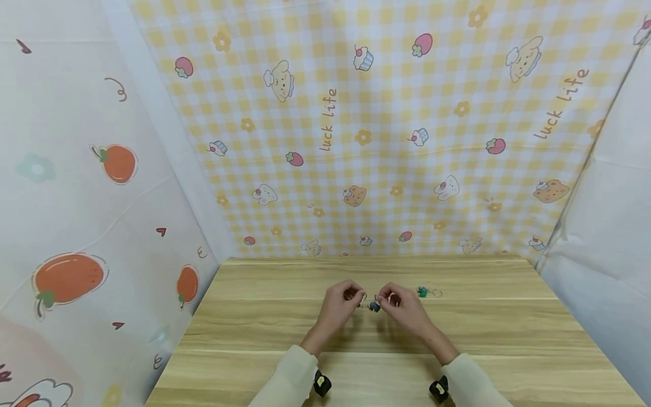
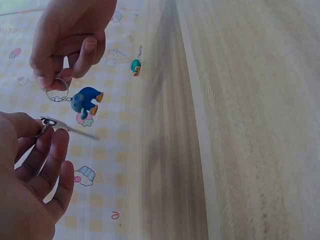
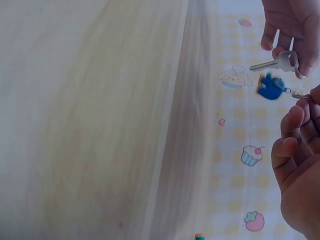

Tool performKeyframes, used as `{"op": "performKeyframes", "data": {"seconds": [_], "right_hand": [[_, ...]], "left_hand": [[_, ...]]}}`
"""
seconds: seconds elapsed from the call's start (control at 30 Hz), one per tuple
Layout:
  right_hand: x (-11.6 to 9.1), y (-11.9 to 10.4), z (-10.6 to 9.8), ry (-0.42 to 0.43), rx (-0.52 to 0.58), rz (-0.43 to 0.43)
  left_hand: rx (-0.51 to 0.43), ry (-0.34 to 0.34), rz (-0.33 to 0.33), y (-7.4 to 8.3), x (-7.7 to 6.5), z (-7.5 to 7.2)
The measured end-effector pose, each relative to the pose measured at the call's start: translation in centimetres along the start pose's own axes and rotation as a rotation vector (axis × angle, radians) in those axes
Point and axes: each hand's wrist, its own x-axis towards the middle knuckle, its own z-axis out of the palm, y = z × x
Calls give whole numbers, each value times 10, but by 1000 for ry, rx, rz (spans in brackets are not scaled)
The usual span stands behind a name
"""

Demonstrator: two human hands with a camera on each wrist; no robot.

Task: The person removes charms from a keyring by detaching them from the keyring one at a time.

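My left hand pinches a small metal ring with a silver key on it. The key's blade sticks out past the fingertips toward the right hand's side. Opposite, my right hand holds a split key ring between thumb and finger. From that ring a short chain carries a blue elephant charm with orange feet, which hangs in the gap between the two hands. Both hands are above the table, with key and elephant close together.
A green charm with its own ring lies on the wooden table, beyond my right hand. Behind the table hangs a yellow checked cloth. Another printed cloth forms the left side.
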Motion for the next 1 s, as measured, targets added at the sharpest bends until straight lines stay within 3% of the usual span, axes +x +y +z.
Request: {"op": "performKeyframes", "data": {"seconds": [0.43, 1.0], "right_hand": [[0, 14, -21, 64, -182, 9], [-14, 41, -61, 28, -258, 196]], "left_hand": [[-17, 14, 2, -2, 2, -4], [-90, 0, -64, -5, -1, -11]]}}
